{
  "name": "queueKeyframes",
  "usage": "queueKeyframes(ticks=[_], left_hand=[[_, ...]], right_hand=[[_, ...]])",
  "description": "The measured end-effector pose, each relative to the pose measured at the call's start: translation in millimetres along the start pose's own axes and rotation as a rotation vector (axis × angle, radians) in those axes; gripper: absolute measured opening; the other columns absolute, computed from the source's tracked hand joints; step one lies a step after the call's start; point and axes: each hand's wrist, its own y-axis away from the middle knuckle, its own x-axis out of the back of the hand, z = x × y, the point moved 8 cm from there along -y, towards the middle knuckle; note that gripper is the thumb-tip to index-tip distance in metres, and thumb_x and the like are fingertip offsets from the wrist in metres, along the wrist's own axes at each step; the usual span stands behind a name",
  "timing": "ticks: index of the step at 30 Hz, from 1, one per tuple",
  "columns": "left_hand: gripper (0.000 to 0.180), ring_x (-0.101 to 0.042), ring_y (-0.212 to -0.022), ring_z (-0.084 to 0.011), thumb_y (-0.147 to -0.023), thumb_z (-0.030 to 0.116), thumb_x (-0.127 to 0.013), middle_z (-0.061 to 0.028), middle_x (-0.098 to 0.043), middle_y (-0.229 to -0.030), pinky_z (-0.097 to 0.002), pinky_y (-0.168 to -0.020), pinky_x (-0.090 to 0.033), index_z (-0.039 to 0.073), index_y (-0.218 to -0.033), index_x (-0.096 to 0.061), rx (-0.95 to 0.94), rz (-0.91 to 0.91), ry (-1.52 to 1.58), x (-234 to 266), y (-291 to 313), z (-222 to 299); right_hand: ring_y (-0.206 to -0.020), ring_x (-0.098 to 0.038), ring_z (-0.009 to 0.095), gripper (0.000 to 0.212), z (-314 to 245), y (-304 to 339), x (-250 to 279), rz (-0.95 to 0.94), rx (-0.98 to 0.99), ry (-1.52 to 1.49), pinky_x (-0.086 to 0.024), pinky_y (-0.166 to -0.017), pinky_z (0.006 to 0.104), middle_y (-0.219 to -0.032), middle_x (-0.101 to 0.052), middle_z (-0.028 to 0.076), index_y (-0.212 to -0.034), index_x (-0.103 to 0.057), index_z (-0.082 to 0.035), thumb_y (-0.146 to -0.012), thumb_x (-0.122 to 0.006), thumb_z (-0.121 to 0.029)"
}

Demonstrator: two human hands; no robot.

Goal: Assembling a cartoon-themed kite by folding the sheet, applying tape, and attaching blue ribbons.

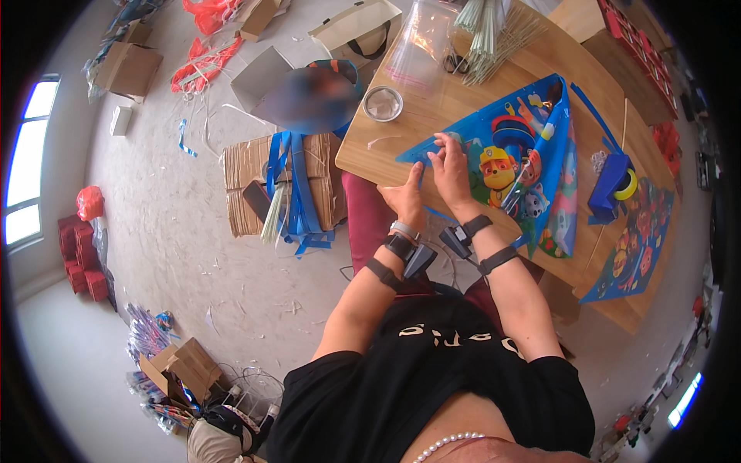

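A blue triangular kite sail (494,162) printed with cartoon dogs lies across the table, its narrow tip pointing left. My left hand (403,199) is at the table edge below that tip, thumb stretched up to the sail and forefinger spread to the left. Just right of it, my right hand (454,170) bends over the sail's left part, thumb and forefinger apart. Whether a thin strip lies between my fingers cannot be made out. To the right, a blue tape dispenser (610,187) with a yellow roll stands beyond the sail.
On the wooden table (355,150) are a round tin (383,103), clear plastic bags (417,50), scissors (455,63), pale thin rods (494,38) and another printed sheet (633,247). Left of the table, a cardboard box (239,162) bears blue strips (297,193) and a phone (256,199).
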Motion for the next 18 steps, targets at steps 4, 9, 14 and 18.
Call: queueKeyframes(ticks=[4,9,14,18], left_hand=[[0.084,-0.058,-0.118,-0.0213,-0.071,0.017,-0.095,-0.0128,-0.058,-0.131,-0.0354,-0.101,-0.048,0.001,-0.135,-0.043,0.012,-0.013,0.02,-0.6,-0.9,-3.2],[0.082,-0.06,-0.115,-0.0213,-0.071,0.015,-0.095,-0.013,-0.06,-0.128,-0.0352,-0.099,-0.05,0.0,-0.134,-0.043,-0.01,-0.037,0.037,-2.3,-7.3,-6.6],[0.078,-0.062,-0.112,-0.0218,-0.072,0.013,-0.094,-0.0126,-0.062,-0.125,-0.0356,-0.097,-0.051,-0.001,-0.131,-0.046,-0.02,-0.003,0.052,-0.1,-3.3,-4.5],[0.075,-0.062,-0.111,-0.0223,-0.072,0.013,-0.095,-0.0132,-0.063,-0.124,-0.0363,-0.095,-0.052,-0.002,-0.13,-0.049,-0.054,-0.012,0.026,-3.6,-3.0,-0.2]], right_hand=[[-0.098,-0.061,0.027,0.049,-3.9,-6.8,2.0,-0.016,0.004,0.083,-0.045,-0.084,0.0441,-0.107,-0.062,0.007,-0.125,-0.054,-0.009,-0.083,-0.079,-0.021],[-0.088,-0.061,0.026,0.057,-10.3,-18.3,5.6,0.03,0.104,0.359,-0.045,-0.081,0.0419,-0.092,-0.06,0.004,-0.119,-0.058,-0.01,-0.074,-0.088,-0.026],[-0.098,-0.061,0.027,0.051,-1.2,-19.4,-2.3,0.039,0.017,0.389,-0.043,-0.083,0.045,-0.096,-0.063,0.004,-0.114,-0.057,-0.014,-0.076,-0.086,-0.032],[-0.099,-0.062,0.028,0.046,7.3,-17.3,-0.6,0.079,0.015,0.403,-0.043,-0.084,0.046,-0.099,-0.064,0.003,-0.112,-0.058,-0.015,-0.079,-0.083,-0.036]])
